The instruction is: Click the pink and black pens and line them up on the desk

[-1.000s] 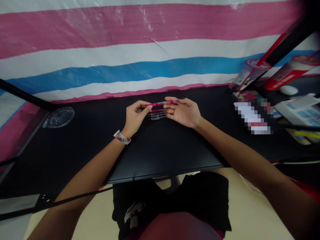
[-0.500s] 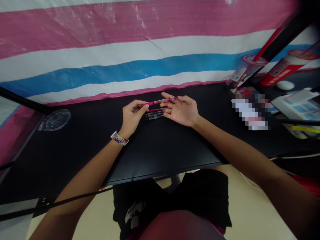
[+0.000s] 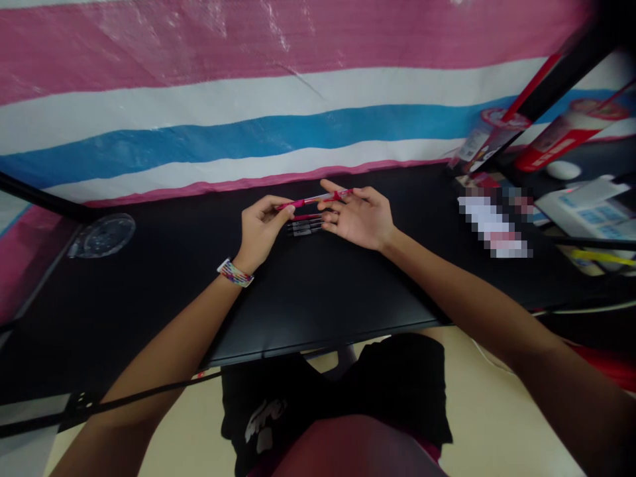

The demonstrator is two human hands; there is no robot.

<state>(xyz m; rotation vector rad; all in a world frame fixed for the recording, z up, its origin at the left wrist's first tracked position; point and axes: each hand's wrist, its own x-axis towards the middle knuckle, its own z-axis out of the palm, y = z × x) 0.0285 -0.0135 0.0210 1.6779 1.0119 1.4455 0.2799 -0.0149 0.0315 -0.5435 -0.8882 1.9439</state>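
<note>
A slim red pen (image 3: 318, 198) with a clear middle section is held just above the black desk, almost level. My left hand (image 3: 262, 228) pinches its left end between thumb and fingers. At the other end, my right hand (image 3: 365, 218) has its thumb against the pen and its palm turned up. Its index finger stretches out behind the barrel, and the other fingers are loosely curled. Under the held pen, several pens (image 3: 305, 227) lie side by side on the desk, one with a red part and others dark and clear. My right fingers partly hide their right ends.
On the black desk (image 3: 322, 291), a clear plastic lid (image 3: 106, 235) lies at the left. Cups with red straws, one a clear cup (image 3: 489, 142), stand at the back right. Near them are a white mouse (image 3: 563, 170) and a blurred-out paper (image 3: 491, 225). A striped sheet (image 3: 278, 132) hangs behind.
Both hands keep nearly the same hold on the red pen. The whole view has shifted very slightly.
</note>
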